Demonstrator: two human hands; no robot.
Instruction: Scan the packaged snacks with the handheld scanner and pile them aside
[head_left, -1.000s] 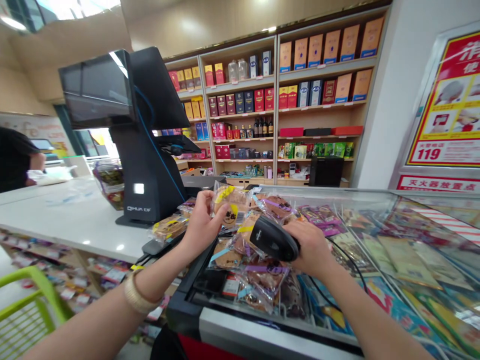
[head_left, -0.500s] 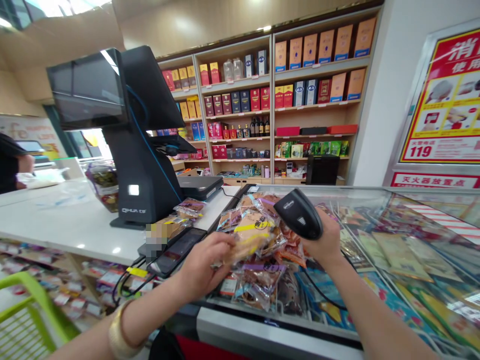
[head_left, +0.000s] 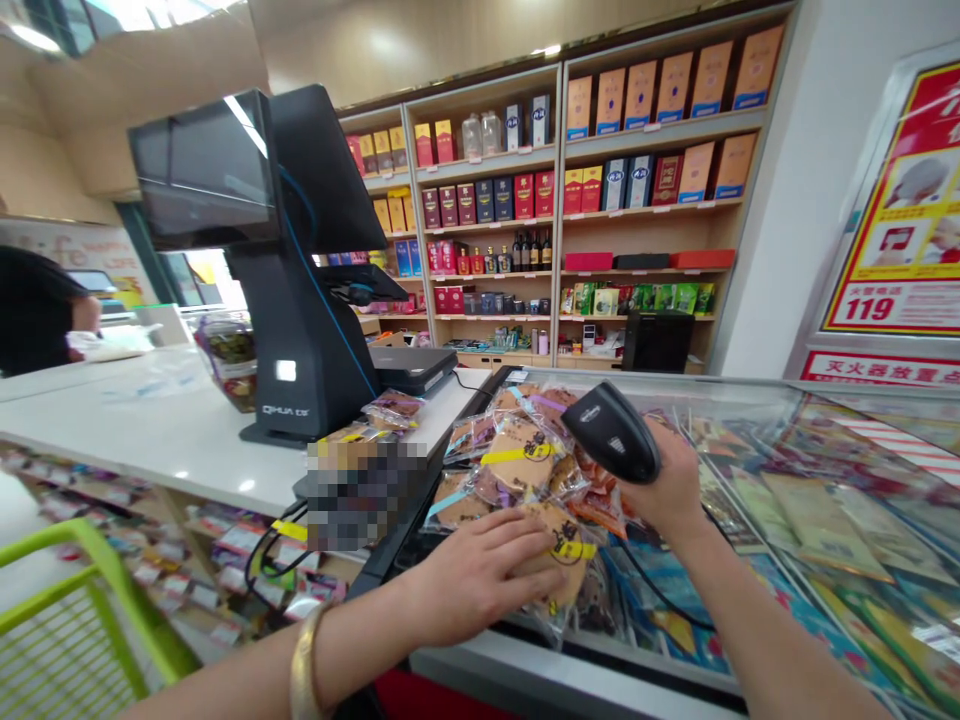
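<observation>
My right hand (head_left: 671,480) grips a black barcode scanner (head_left: 611,432) by its handle, with the scanner's head over the right side of a heap of snacks. My left hand (head_left: 495,570) lies over a clear packet with a yellow band (head_left: 574,550) at the heap's near edge. Its fingers are stretched out flat across the packet's left part; the thumb is hidden. Behind this hand, another yellow-banded packet (head_left: 517,455) rests on top of the heap. Orange packets (head_left: 600,500) sit beneath the scanner.
A black point-of-sale terminal (head_left: 300,330) stands on the white counter (head_left: 187,440), with a few packets (head_left: 394,410) beside its base. The heap lies on a glass display case (head_left: 750,395). A scanner cable (head_left: 660,590) crosses the glass. A green basket (head_left: 90,600) is lower left; a person (head_left: 37,310) stands far left.
My left hand has moved right and toward me, onto the heap's near edge, where a yellow-banded packet now lies under its fingers. My right hand still holds the scanner. The view has shifted slightly.
</observation>
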